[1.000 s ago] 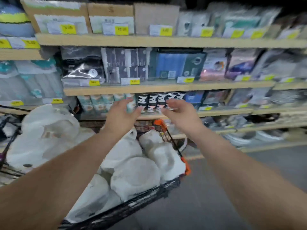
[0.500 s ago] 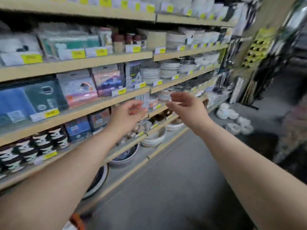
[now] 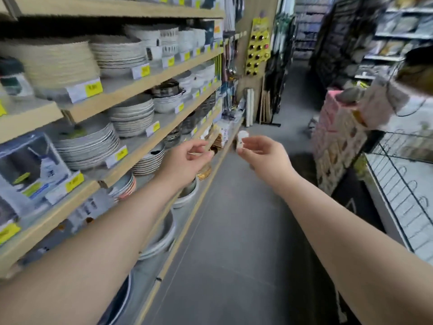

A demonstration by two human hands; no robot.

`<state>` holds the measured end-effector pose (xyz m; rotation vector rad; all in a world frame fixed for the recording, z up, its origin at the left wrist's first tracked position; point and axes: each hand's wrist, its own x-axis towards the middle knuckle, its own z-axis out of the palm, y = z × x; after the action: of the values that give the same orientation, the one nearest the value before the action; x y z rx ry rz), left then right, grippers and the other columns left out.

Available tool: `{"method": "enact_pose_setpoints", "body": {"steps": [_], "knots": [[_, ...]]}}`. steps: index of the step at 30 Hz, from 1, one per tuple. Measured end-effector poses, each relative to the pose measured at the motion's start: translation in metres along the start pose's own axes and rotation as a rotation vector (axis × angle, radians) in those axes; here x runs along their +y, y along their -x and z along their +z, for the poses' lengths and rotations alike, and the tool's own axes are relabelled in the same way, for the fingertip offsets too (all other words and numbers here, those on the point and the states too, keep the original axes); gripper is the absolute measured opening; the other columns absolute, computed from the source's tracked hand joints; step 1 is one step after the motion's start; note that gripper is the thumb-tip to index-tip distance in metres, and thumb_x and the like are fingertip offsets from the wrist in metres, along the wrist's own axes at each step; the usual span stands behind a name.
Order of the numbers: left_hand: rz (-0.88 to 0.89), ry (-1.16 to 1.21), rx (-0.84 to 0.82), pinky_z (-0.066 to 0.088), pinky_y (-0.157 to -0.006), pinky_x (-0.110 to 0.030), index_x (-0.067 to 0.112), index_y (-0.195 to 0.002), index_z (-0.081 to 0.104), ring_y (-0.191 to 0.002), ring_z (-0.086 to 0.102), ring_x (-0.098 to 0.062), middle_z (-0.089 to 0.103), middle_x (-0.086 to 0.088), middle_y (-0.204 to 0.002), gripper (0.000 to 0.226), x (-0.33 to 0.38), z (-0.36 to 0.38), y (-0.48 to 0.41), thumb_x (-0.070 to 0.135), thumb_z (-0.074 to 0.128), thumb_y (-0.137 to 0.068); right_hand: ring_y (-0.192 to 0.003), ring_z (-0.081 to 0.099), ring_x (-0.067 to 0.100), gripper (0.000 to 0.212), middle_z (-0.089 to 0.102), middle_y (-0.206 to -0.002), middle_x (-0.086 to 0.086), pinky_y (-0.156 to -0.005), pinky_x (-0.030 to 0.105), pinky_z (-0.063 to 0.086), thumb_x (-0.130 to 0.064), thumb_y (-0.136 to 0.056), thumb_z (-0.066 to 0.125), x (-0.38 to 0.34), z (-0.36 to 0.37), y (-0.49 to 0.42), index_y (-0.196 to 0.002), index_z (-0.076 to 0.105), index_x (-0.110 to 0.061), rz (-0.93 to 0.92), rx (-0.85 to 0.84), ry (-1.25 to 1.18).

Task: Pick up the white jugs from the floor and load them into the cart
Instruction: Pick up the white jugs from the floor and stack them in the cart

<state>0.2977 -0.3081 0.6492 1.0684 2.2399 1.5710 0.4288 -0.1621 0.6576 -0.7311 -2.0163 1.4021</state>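
Observation:
Both my arms stretch forward over the aisle. My left hand (image 3: 187, 158) and my right hand (image 3: 264, 156) are empty, with the fingers loosely curled and apart. Between the two hands, far down the aisle on the floor, a small white shape that looks like a white jug (image 3: 241, 137) shows; my right hand's fingers partly cover it. The cart is out of view.
Wooden shelves (image 3: 150, 83) with stacked plates and bowls run along the left. A stack of pink printed boxes (image 3: 337, 141) and a wire rack (image 3: 403, 174) stand on the right. The grey floor (image 3: 234, 242) runs between them.
The view has swung right, from the cart full of white jugs to the aisle. The cart has left the frame. Both hands stay held out and empty.

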Motion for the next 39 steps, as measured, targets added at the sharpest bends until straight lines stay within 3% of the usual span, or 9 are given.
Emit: {"method": "enact_pose_setpoints", "body": {"steps": [2, 6, 12, 16, 19, 27, 32, 35, 39], "knots": [[0.003, 0.009, -0.036, 0.046, -0.067, -0.007, 0.025, -0.114, 0.066, -0.08, 0.058, -0.004, 0.065, 0.006, -0.104, 0.026, -0.006, 0.015, -0.042, 0.025, 0.069, -0.088, -0.091, 0.065, 0.01, 0.024, 0.068, -0.106, -0.007, -0.078, 0.028, 0.054, -0.031, -0.084, 0.074, 0.018, -0.007, -0.035, -0.105, 0.064, -0.029, 0.04, 0.056, -0.019], [0.0, 0.011, -0.11, 0.042, -0.068, -0.002, 0.022, -0.116, 0.067, -0.079, 0.058, -0.004, 0.066, 0.005, -0.105, 0.029, -0.022, 0.053, -0.119, 0.026, 0.069, -0.088, -0.097, 0.066, 0.011, 0.03, 0.068, -0.108, -0.005, -0.081, 0.025, 0.052, -0.03, -0.084, 0.075, 0.054, -0.03, -0.101, -0.112, 0.066, -0.025, 0.108, 0.134, 0.005], [-0.008, 0.008, -0.163, 0.04, -0.067, 0.003, 0.022, -0.117, 0.066, -0.081, 0.057, 0.004, 0.065, 0.009, -0.103, 0.029, -0.047, 0.126, -0.243, 0.027, 0.069, -0.088, -0.089, 0.064, 0.007, 0.032, 0.068, -0.11, 0.001, -0.061, 0.01, 0.046, -0.026, -0.086, 0.073, 0.112, -0.075, -0.225, -0.116, 0.066, -0.017, 0.157, 0.197, 0.028], [-0.041, 0.017, -0.171, 0.042, -0.072, -0.004, 0.025, -0.116, 0.066, -0.087, 0.061, -0.004, 0.067, 0.005, -0.108, 0.028, -0.058, 0.175, -0.329, 0.028, 0.069, -0.088, -0.096, 0.065, 0.01, 0.028, 0.069, -0.111, 0.001, -0.074, 0.017, 0.05, -0.026, -0.086, 0.073, 0.141, -0.103, -0.319, -0.112, 0.066, -0.02, 0.183, 0.2, 0.043], [-0.069, 0.035, -0.155, 0.04, -0.067, 0.002, 0.025, -0.113, 0.067, -0.085, 0.059, -0.001, 0.067, 0.004, -0.107, 0.026, -0.066, 0.206, -0.39, 0.026, 0.07, -0.088, -0.1, 0.064, 0.012, 0.029, 0.067, -0.113, 0.0, -0.085, 0.025, 0.052, -0.028, -0.086, 0.072, 0.16, -0.12, -0.384, -0.113, 0.065, -0.022, 0.213, 0.165, 0.08], [-0.139, 0.051, -0.238, 0.042, -0.07, -0.003, 0.023, -0.116, 0.065, -0.08, 0.057, -0.002, 0.065, 0.004, -0.103, 0.027, -0.111, 0.282, -0.551, 0.022, 0.069, -0.089, -0.088, 0.064, 0.006, 0.034, 0.069, -0.109, -0.002, -0.066, 0.015, 0.047, -0.028, -0.087, 0.071, 0.228, -0.143, -0.542, -0.118, 0.066, -0.017, 0.307, 0.187, 0.111], [-0.129, 0.03, -0.342, 0.043, -0.069, -0.004, 0.023, -0.117, 0.064, -0.079, 0.057, 0.003, 0.061, 0.015, -0.094, 0.029, -0.148, 0.334, -0.677, 0.024, 0.069, -0.088, -0.097, 0.065, 0.012, 0.037, 0.07, -0.11, 0.001, -0.079, 0.022, 0.048, -0.026, -0.085, 0.073, 0.283, -0.145, -0.656, -0.119, 0.065, -0.016, 0.416, 0.246, 0.097], [-0.142, 0.016, -0.396, 0.044, -0.074, -0.012, 0.028, -0.114, 0.064, -0.083, 0.058, 0.001, 0.062, 0.014, -0.096, 0.026, -0.162, 0.361, -0.751, 0.027, 0.07, -0.088, -0.098, 0.066, 0.014, 0.038, 0.07, -0.109, 0.002, -0.085, 0.027, 0.051, -0.026, -0.084, 0.074, 0.304, -0.153, -0.719, -0.119, 0.065, -0.016, 0.464, 0.283, 0.114], [-0.142, -0.018, -0.515, 0.044, -0.073, -0.006, 0.024, -0.116, 0.065, -0.091, 0.061, -0.01, 0.064, 0.01, -0.098, 0.028, -0.172, 0.407, -0.836, 0.025, 0.068, -0.089, -0.096, 0.066, 0.012, 0.038, 0.07, -0.107, 0.0, -0.085, 0.027, 0.052, -0.028, -0.083, 0.073, 0.335, -0.169, -0.784, -0.119, 0.065, -0.017, 0.555, 0.346, 0.102]]}}
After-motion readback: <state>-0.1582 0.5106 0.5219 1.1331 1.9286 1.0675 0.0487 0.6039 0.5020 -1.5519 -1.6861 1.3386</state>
